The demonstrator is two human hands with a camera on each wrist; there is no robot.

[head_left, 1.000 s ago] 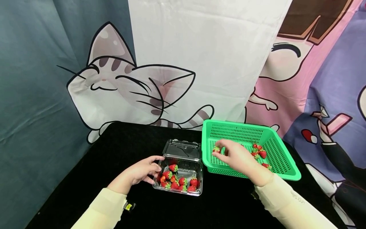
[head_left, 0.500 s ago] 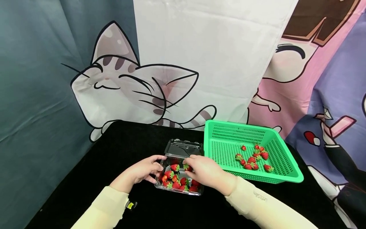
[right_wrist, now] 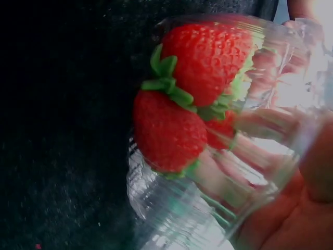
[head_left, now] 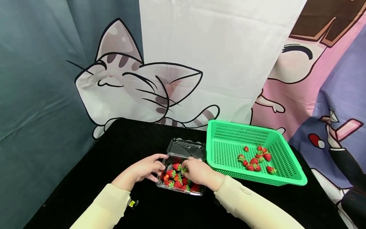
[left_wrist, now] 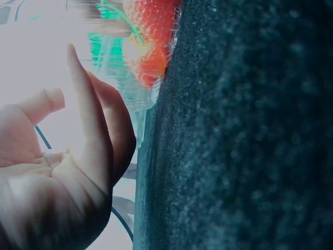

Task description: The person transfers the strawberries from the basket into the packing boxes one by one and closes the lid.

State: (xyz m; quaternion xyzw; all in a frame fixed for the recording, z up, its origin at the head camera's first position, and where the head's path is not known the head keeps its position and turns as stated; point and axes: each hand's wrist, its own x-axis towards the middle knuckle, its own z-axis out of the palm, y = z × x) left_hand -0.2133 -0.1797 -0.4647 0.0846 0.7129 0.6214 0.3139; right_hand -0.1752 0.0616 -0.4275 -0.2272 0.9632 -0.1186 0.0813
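Note:
A clear plastic clamshell box stands on the black cloth with its lid folded back. Several strawberries with green leaves lie inside. My left hand rests its fairly straight fingers against the box's left wall; in the left wrist view, the left fingers bend only slightly. My right hand reaches down into the box and pinches a strawberry, mostly hidden behind the fingers except for its green leaves. Through the clear wall, the right wrist view shows strawberries beside the right fingers.
Right of the box stands a green perforated basket with several loose strawberries on its floor. The box's open lid lies close to the basket's left side. Behind the black-covered table hangs a printed cloth.
My right hand has moved left from the basket to the box, carrying a strawberry, and has then dipped lower inside. The left hand stays at the box's left wall. The head view has shifted slightly.

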